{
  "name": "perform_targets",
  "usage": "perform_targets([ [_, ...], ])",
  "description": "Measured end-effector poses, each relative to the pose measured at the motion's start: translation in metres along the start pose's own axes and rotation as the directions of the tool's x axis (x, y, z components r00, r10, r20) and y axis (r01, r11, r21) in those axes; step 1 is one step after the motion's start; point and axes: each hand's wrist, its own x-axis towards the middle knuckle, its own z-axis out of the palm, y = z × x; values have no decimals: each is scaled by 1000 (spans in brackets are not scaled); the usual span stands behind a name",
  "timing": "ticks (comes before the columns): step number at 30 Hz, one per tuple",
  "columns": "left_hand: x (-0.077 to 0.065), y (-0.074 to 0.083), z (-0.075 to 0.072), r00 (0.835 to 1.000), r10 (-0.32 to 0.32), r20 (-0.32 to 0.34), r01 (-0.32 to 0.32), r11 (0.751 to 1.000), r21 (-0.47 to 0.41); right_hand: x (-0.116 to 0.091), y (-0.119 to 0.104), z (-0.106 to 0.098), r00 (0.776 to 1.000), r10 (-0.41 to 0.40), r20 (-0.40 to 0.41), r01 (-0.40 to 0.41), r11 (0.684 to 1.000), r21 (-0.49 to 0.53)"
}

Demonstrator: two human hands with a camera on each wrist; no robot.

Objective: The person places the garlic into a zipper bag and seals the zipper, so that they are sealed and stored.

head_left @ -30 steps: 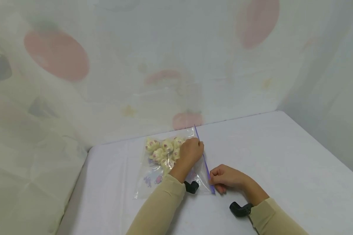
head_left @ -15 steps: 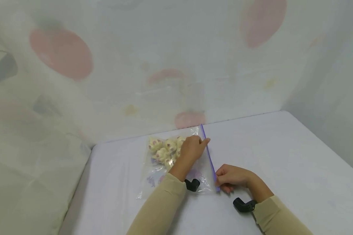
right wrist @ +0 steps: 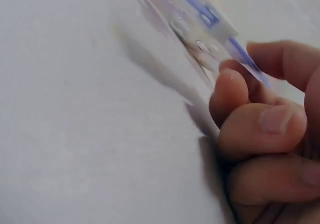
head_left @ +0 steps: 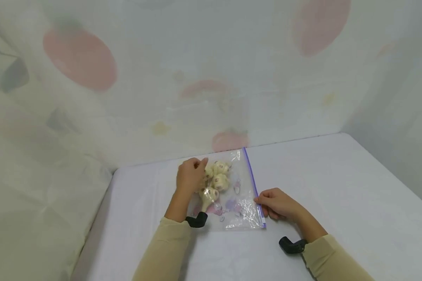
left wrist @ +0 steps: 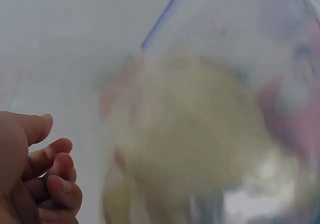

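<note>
A clear zip bag (head_left: 249,208) lies on the table with its purple zip strip (head_left: 250,171) on the right side. Inside are several cream, rounded pieces with small purple-pink marks (head_left: 220,182), blurred in the left wrist view; their kind cannot be told. My left hand (head_left: 190,175) hovers over the bag's left part, fingers loosely bent and holding nothing, hiding some pieces. At the strip's lower half, my right hand (head_left: 277,203) pinches the bag's edge between thumb and forefinger. A blue zip slider (right wrist: 210,17) shows beyond those fingertips in the right wrist view.
The white-covered table (head_left: 323,175) extends to the right and in front of the bag. Behind it hangs a pale cloth (head_left: 154,70) with strawberry prints, meeting the table close to the bag's far corner. More cloth (head_left: 38,187) hangs on the left.
My left hand has let go of the zip strip and moved left over the pieces. The bag has shifted slightly right in view. My right hand stays at the strip, a little higher up it.
</note>
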Motion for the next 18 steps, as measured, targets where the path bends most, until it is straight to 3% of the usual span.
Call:
perform_targets([
  [4, -4, -36, -22, 996, -82, -46, 84, 996, 37, 3, 0, 3, 993, 32, -117, -29, 999, 21],
  [8, -12, -71, -34, 987, -158, -16, 158, 984, 78, 5, -1, 3, 971, 78, -228, -66, 996, 57],
  [12, -19, -96, -42, 968, -228, 104, 221, 972, 74, 4, 1, 3, 959, 97, -267, -83, 994, 65],
  [18, -26, -112, -47, 908, -297, 295, 319, 947, -29, 3, 6, 2, 955, 84, -286, -73, 996, 47],
])
